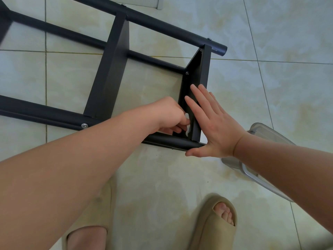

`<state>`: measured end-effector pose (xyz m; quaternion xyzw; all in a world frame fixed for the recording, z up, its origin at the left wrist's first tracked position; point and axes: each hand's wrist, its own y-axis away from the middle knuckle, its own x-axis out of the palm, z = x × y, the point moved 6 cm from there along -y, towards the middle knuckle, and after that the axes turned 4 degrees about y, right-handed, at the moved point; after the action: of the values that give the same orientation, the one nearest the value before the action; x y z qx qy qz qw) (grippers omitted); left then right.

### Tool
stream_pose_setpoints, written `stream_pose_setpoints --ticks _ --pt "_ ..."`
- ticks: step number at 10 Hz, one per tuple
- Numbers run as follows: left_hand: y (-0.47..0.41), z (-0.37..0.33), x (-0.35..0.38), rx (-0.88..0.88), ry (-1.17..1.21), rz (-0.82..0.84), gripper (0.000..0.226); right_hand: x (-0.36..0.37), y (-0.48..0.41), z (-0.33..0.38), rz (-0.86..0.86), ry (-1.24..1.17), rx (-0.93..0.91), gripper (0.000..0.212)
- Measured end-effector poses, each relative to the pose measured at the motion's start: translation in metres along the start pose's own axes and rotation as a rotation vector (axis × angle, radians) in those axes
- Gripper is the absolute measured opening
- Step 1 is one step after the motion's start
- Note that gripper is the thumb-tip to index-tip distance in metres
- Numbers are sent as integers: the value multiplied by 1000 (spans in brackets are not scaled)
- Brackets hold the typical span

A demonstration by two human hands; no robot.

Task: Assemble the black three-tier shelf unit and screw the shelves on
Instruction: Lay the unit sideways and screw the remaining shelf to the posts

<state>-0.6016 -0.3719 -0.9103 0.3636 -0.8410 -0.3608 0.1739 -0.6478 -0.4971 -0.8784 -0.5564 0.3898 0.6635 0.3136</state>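
The black shelf unit (pixel 108 73) lies on its side on the tiled floor (pixel 270 51). My right hand (pixel 214 127) presses flat, fingers straight, against its end shelf (pixel 200 78). My left hand (pixel 167 114) curls at the shelf's inner face, and I cannot tell whether it grips anything.

Shelf unit (pixel 115 56) flat on floor (pixel 270 51), container (pixel 266 134) right

Glossy pale green-and-cream floor tiles (pixel 270 33) with dark grout, two beige slide sandals, one (pixel 207 224) right and one (pixel 86 235) left, and a clear plastic lidded container (pixel 261 132) at right.
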Motion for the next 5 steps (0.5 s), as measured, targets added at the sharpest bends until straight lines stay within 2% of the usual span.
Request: stream_pose_setpoints --ticks 2,5 --pt "2 -4 0 -18 33 -60 18 0 0 0 -1 1 -2 127" --pt "1 -2 -1 22 11 -45 14 0 0 0 -2 -1 -3 126"
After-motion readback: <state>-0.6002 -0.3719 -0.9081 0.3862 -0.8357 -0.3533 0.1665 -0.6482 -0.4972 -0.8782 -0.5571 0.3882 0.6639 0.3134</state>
